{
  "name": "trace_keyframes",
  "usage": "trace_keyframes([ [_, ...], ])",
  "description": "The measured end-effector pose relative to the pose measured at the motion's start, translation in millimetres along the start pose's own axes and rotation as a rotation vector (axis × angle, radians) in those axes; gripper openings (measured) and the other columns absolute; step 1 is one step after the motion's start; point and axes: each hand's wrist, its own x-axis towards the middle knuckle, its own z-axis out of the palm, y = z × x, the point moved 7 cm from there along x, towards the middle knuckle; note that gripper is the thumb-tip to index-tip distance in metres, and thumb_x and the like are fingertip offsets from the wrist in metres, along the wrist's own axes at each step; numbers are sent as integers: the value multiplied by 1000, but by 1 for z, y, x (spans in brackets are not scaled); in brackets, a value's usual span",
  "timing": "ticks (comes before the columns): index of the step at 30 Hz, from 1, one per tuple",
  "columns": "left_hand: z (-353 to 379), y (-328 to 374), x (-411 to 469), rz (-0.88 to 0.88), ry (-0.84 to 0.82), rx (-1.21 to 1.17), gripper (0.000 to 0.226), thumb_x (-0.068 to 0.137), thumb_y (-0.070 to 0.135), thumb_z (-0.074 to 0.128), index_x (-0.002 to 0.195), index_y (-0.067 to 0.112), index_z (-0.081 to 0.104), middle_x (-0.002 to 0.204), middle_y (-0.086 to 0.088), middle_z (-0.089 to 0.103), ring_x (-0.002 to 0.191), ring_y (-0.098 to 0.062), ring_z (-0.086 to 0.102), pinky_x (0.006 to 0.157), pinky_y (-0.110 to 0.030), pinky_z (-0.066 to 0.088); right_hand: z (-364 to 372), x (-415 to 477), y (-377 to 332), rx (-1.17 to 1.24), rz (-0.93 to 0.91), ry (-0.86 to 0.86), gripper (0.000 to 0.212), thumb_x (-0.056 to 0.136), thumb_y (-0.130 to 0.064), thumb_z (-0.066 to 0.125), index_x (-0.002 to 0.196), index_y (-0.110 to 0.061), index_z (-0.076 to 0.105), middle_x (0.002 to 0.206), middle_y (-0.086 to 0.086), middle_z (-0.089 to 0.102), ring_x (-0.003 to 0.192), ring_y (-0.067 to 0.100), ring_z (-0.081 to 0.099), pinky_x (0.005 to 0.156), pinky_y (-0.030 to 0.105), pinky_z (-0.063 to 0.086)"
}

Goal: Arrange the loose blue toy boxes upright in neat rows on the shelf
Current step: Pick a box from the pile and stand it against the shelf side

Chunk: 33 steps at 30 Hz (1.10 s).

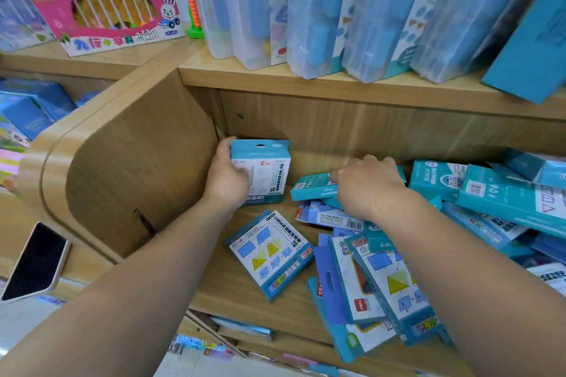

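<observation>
Fingers (pixel 225 145) of my left hand (pixel 226 176) are clasping the upright blue box (pixel 260 171) at the shelf's (pixel 220 278) ten o'clock corner while my right hand (pixel 367 184) is gripping a flat box (pixel 312 188) on the three o'clock pile (pixel 382 269), and I am risking toppling the standing one or dragging neighbours off the front edge.

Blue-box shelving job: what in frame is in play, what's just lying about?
In play: upright blue box gripped by left hand; teal box gripped by right hand; flat shapes box; loose box pile; shelf.
Lying about: pink toy box; clear cases above; abacus; phone.
</observation>
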Motion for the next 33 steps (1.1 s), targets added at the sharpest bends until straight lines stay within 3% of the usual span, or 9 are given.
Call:
trace_keyframes([
  [2,0,11,0,134,70,201,68,99,-2,49,153,34,27,155,-1,34,134,-18,47,93,-24,49,3,-1,-1,6,8,33,44,91,-23,54,134,-34,56,127,2,57,114,27,48,87,47,36],
  [5,8,22,-2,315,116,605,60,98,6,54,152,28,38,164,-5,15,146,-27,28,114,-35,35,9,-2,-3,18,17,46,47,90,-25,57,135,-35,53,127,2,53,119,26,45,92,48,35],
  [8,12,23,-6,457,196,916,48,89,23,70,137,25,60,157,-11,29,135,-36,35,109,-49,38,11,-2,-4,11,28,41,46,91,-28,56,136,-34,51,131,2,51,125,26,42,97,49,34],
  [12,24,15,-17,602,187,900,48,83,25,78,129,23,65,137,-16,51,115,-37,51,92,-49,48,12,-2,-8,12,24,69,46,93,-34,54,138,-33,49,135,3,50,128,27,40,98,50,35],
  [14,34,9,-24,714,143,944,50,86,23,72,134,24,61,140,-14,52,122,-36,51,96,-50,46,14,-2,-11,7,23,78,47,94,-36,53,140,-34,47,135,3,50,129,28,41,97,50,36],
  [16,42,3,-26,776,96,1001,55,90,25,63,144,28,50,153,-9,43,140,-35,38,110,-56,35,15,-2,-13,-5,32,86,46,96,-37,51,142,-34,46,136,3,51,129,28,42,99,51,36],
  [19,46,0,-19,748,70,960,62,91,28,65,149,31,42,154,-5,42,147,-32,29,117,-59,22,13,-4,-13,-9,46,110,41,99,-34,47,139,-35,49,134,3,53,126,29,45,99,50,37],
  [25,38,3,-1,731,167,829,56,76,17,81,129,26,64,125,-12,57,121,-34,49,103,-62,39,4,-5,-15,-28,70,116,48,91,-19,50,136,-35,55,126,2,55,121,27,49,94,44,38],
  [33,38,4,11,685,199,837,54,77,13,80,128,24,64,124,-15,56,119,-37,47,101,-61,42,3,-3,-17,-86,98,101,47,93,-20,50,138,-33,54,130,4,54,123,29,47,98,45,38],
])
